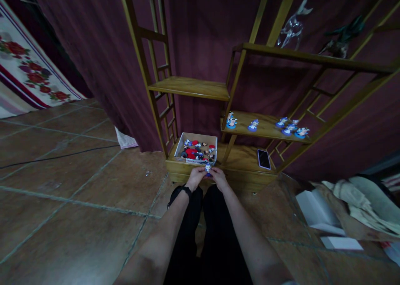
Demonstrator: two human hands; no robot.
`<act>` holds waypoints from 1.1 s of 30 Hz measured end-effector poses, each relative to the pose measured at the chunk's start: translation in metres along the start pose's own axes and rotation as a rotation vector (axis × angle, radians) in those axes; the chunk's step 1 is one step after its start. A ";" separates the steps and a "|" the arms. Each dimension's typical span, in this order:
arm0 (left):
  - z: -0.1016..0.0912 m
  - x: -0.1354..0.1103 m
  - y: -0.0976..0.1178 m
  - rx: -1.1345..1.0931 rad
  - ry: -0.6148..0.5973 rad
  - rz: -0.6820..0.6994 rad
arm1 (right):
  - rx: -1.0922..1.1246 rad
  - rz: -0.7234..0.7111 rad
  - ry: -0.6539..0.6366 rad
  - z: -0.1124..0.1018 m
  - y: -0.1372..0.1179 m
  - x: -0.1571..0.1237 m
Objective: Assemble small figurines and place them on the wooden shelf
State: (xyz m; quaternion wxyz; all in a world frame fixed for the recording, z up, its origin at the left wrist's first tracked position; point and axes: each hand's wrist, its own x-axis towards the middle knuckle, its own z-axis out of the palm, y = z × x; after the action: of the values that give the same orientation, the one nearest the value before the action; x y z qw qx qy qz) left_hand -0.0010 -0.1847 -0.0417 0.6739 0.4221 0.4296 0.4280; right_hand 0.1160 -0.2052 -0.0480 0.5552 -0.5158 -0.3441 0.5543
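Observation:
Between my two hands, in front of the box, is a small white and purple toy figurine [208,167]. My left hand [196,176] grips it from the left and my right hand [218,177] from the right, fingers closed around its sides. Just beyond them a shallow cardboard box [180,149] stands on the low shelf, holding several loose figurines with red, black and white parts. On the shelf above and to the right, several upright figurines on blue or purple bases stand spaced apart, among them a single purple one [253,125].
A phone [264,159] lies on the lower shelf at right. The wooden shelf unit [190,86] has upright posts around my reach. A clear deer ornament [291,30] and a dark green ornament [342,39] stand higher up. White boxes [320,212] lie on the floor at right.

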 end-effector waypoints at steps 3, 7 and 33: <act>0.000 -0.001 0.001 -0.015 -0.019 -0.005 | 0.010 0.005 0.007 0.000 0.001 0.001; -0.001 0.000 0.000 -0.023 -0.029 -0.003 | 0.018 -0.001 -0.011 0.000 0.001 0.000; 0.000 -0.002 -0.006 0.014 0.027 0.032 | 0.005 0.075 -0.146 0.000 -0.011 -0.008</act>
State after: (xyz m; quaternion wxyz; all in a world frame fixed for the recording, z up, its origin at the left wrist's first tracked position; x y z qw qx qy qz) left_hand -0.0003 -0.1883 -0.0465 0.6583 0.4277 0.4346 0.4414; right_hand 0.1182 -0.2112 -0.0358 0.5089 -0.4850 -0.3627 0.6118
